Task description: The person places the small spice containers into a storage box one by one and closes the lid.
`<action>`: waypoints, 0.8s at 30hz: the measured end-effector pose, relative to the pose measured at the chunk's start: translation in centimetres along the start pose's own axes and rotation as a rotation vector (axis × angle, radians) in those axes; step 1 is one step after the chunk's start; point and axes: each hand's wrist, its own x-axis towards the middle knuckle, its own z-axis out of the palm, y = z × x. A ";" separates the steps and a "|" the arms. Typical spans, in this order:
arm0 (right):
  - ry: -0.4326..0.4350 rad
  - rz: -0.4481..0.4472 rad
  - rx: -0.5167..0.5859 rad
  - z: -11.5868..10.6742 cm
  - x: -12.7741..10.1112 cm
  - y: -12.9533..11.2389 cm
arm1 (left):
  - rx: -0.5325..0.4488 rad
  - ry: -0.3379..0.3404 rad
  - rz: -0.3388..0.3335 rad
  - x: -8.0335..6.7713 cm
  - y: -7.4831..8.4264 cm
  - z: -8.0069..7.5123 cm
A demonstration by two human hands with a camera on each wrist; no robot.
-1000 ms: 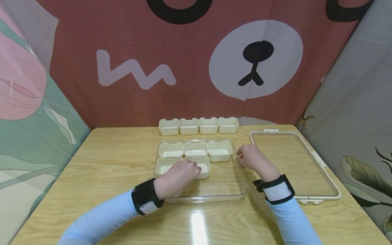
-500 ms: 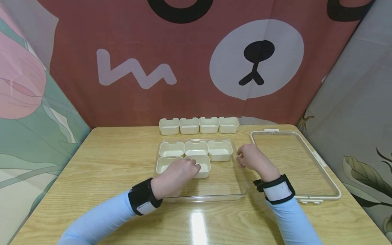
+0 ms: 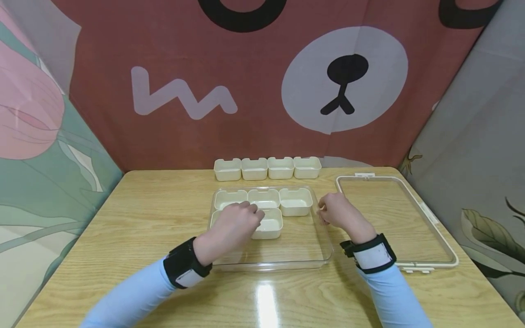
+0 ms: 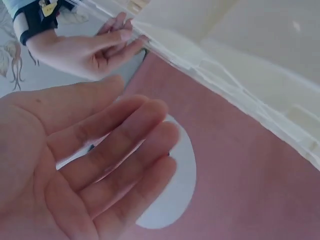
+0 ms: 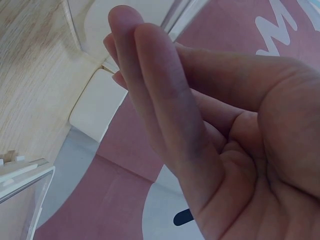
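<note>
My left hand hovers over the front left of a clear plastic box, its fingers loosely bent and holding nothing in the left wrist view. Beneath it, a cream bin stands in the front row, with another bin beside it mostly hidden by the hand. Three more cream bins line the back of the box. At the box's right wall, my right hand pinches the edge between thumb and fingers. In the right wrist view the thumb tip is hidden behind the fingers.
Behind the box, several cream bins stand in a row along the table's back edge. A clear lid with a white frame lies to the right on the wooden table. Printed cloth hangs behind and on both sides.
My left hand has drawn back to the left and away from the front-row bin, uncovering more of that bin. My right hand stays at the box's right wall.
</note>
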 end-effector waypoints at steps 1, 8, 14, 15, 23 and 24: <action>-0.004 0.004 0.003 0.0 0.0 0.0 | 0.005 0.019 -0.010 0.0 -0.1 -0.1; -0.012 0.025 0.013 0.1 0.1 -0.1 | -0.034 0.161 -0.091 -0.1 -1.2 -0.8; -0.006 0.030 -0.002 0.1 0.1 -0.1 | -0.044 0.206 -0.169 -0.2 -2.1 -1.2; -0.004 0.032 -0.001 0.1 0.1 -0.1 | -0.043 0.211 -0.182 -0.3 -2.2 -1.2; -0.011 0.039 0.021 0.1 0.1 -0.2 | -0.058 0.249 -0.262 -0.5 -3.5 -1.2; -0.011 0.039 0.021 0.1 0.0 -0.2 | -0.065 0.255 -0.271 -0.5 -3.7 -1.1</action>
